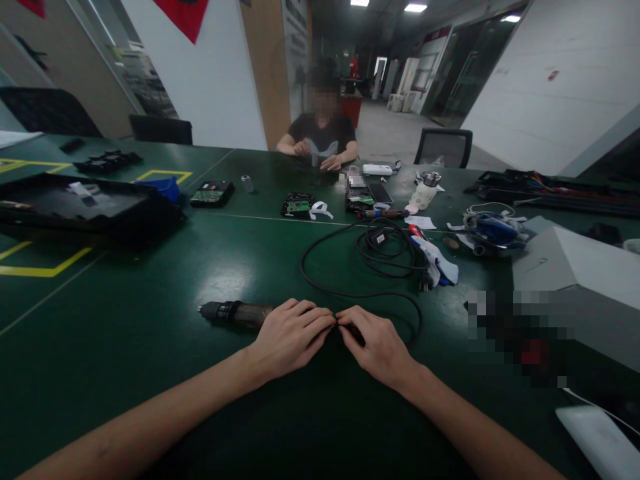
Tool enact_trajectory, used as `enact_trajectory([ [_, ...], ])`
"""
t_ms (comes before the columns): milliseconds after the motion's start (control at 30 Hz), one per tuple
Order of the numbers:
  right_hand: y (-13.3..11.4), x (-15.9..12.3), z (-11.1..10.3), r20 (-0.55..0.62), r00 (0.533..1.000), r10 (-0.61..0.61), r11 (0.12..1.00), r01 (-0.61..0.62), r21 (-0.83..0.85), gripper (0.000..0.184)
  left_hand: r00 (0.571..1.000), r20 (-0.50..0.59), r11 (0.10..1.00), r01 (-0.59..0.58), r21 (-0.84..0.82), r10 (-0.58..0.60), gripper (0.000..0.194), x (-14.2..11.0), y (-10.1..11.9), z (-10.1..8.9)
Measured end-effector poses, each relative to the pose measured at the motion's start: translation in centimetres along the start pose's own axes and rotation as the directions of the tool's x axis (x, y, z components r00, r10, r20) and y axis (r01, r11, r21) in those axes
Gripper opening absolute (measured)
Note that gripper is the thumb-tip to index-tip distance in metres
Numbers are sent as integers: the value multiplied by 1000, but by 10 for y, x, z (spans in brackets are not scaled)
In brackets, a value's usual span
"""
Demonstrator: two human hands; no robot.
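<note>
1 coiled cable (374, 241), 3 chairs (445, 148)

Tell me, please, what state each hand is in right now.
Left hand: closed over the rear of the dark, cylindrical power tool, holding it.
Right hand: curled near the thin black cable; whether it holds anything cannot be told.

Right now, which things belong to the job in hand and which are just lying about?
Likely the job:
dark handheld tool, partly under the left hand
black cable, running behind the right hand

Apparently just lying about:
black tray
blue container
white box
small grey cylinder
</note>
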State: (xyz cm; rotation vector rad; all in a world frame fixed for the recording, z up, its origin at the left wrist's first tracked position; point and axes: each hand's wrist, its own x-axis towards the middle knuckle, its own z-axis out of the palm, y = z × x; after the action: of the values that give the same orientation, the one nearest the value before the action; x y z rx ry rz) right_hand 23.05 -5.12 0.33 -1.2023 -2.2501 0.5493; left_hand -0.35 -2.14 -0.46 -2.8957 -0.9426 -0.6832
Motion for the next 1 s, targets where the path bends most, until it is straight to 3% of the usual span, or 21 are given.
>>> enact_trajectory([
  [100, 0, 0, 0, -3, 1000, -5, 1000, 5, -2, 17, 998, -10, 998, 55, 4, -55, 15, 1, 0, 2],
  [200, 1, 0, 0, 0, 1000, 0, 1000, 0, -2, 18, 995, -9, 995, 97, 25, -97, 17, 2, 2, 2],
  [400, 2, 0, 1, 24, 1000, 6, 1000, -5, -6, 15, 1000, -9, 1000, 9, 11, -9, 25, -1, 1, 1],
  [567, 1, 0, 0, 19, 1000, 10, 1000, -10, -4, 15, 996, -7, 995, 94, 38, -94, 19, 1, 1, 2],
  [733, -1, 0, -1, 11, 1000, 7, 1000, -7, -5, 15, 1000, 1, 999, 10, 32, -10, 26, 1, 1, 0],
  [900, -1, 1, -1, 3, 1000, 2, 1000, -2, -9, 17, 996, -10, 993, 91, 71, -90, 19, 2, 1, 1],
  [1000, -2, 1, -1, -8, 1000, -2, 1000, 2, -7, 16, 1000, -8, 998, 28, 62, -28, 25, 1, 0, 0],
])
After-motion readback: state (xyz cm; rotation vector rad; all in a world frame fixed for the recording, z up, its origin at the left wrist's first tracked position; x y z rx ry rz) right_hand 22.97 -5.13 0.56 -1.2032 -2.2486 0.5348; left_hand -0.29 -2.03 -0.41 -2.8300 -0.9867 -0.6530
